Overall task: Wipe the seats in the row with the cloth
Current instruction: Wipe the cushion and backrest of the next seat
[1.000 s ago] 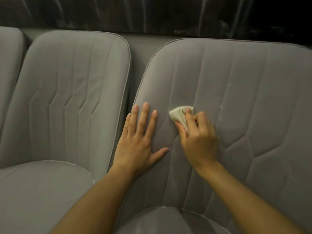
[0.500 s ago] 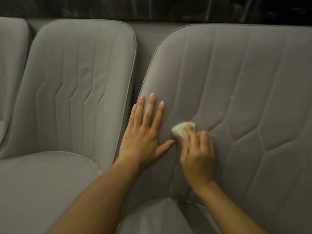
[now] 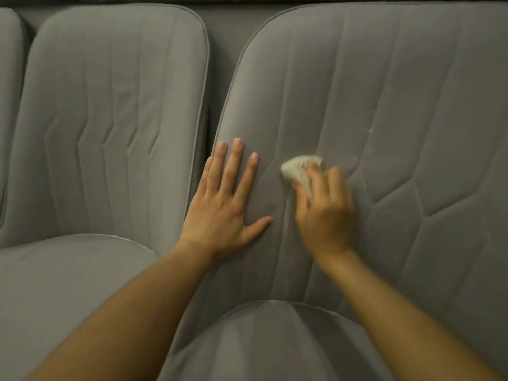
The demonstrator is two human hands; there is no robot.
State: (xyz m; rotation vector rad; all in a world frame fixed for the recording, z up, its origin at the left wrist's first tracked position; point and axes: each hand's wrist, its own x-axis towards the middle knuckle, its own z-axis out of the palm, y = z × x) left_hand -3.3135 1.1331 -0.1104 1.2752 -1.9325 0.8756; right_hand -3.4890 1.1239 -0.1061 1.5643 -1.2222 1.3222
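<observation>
A grey quilted seat back (image 3: 384, 92) fills the right of the view. My right hand (image 3: 324, 213) holds a small bunched white cloth (image 3: 298, 167) pressed against the seat back's lower middle; the hand is motion-blurred. My left hand (image 3: 222, 204) lies flat on the same seat back near its left edge, fingers spread, holding nothing. The two hands are a short gap apart. The seat's cushion (image 3: 269, 342) shows at the bottom.
A second grey seat back (image 3: 110, 105) stands to the left, with its cushion (image 3: 55, 284) below. A narrow dark gap (image 3: 204, 127) separates the two seats. A third seat's edge (image 3: 8, 78) shows at far left.
My right hand has slid the cloth down the seat back, then back up and to the right. My left hand stays flat in place. The view has tilted downward.
</observation>
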